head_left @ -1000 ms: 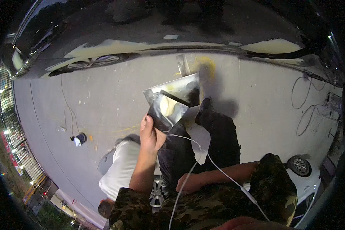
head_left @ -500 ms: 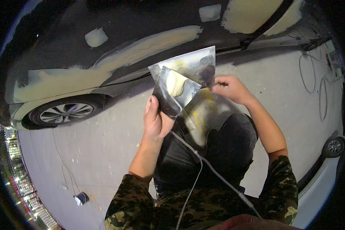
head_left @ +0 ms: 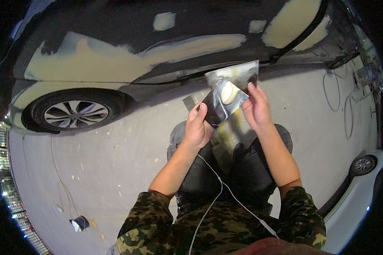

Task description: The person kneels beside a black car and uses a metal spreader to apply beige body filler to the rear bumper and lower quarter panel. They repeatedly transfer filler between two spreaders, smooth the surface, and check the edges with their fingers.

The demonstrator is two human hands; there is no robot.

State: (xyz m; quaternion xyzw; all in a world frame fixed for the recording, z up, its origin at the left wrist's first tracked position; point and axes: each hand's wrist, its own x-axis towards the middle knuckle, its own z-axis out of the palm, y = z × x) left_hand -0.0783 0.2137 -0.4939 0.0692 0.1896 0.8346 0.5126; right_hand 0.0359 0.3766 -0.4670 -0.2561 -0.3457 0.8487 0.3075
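My left hand (head_left: 198, 129) grips a dark, square putty spreader (head_left: 212, 105) by its near left edge, thumb on top. A thick cream dollop of putty (head_left: 229, 92) lies on its upper face. Behind and partly under it is a larger, pale, smeared spreader (head_left: 238, 71) with yellow stains. My right hand (head_left: 258, 108) is closed on that larger one's right side, thumb on the upper face, its fingers partly hidden. Both are held above my knees. Beyond them stands a dark car body (head_left: 127, 25) with beige filler patches (head_left: 102, 61).
The car's front-left wheel (head_left: 76, 112) is to my left. A small dark container (head_left: 79, 223) with a thin cable stands on the grey floor (head_left: 110, 170) at lower left. A hose (head_left: 349, 114) loops at right, near a second, light car (head_left: 357, 204). A white cord (head_left: 221, 182) hangs over my lap.
Both spreaders have shifted right relative to the car as the view moved. My right hand has gone from pinching near the larger spreader's corner to gripping its side, closer to my left hand.
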